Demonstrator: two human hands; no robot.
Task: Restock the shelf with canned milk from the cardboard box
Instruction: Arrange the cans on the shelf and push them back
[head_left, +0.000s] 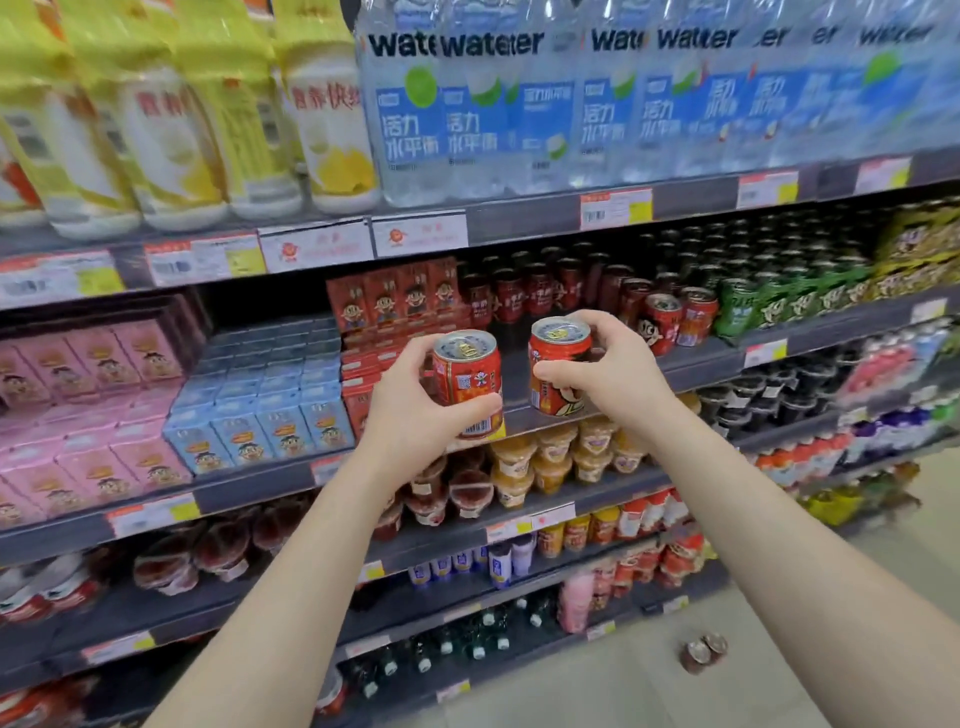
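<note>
My left hand (410, 410) grips a red milk can (467, 379) upright, held in front of the middle shelf (696, 366). My right hand (613, 371) grips a second red milk can (558, 364), just to the right of the first and close to the shelf's front edge. Behind them on that shelf stand rows of the same red cans (670, 319), with a bare gap of shelf directly behind the held cans. The cardboard box is out of view.
Red milk cartons (395, 296) stand left of the gap, blue cartons (275, 395) and pink cartons (88, 405) further left, green cans (748, 306) to the right. Water bottles (571, 104) fill the shelf above. Fruit cups (561, 457) sit below. Two cans (704, 649) stand on the floor.
</note>
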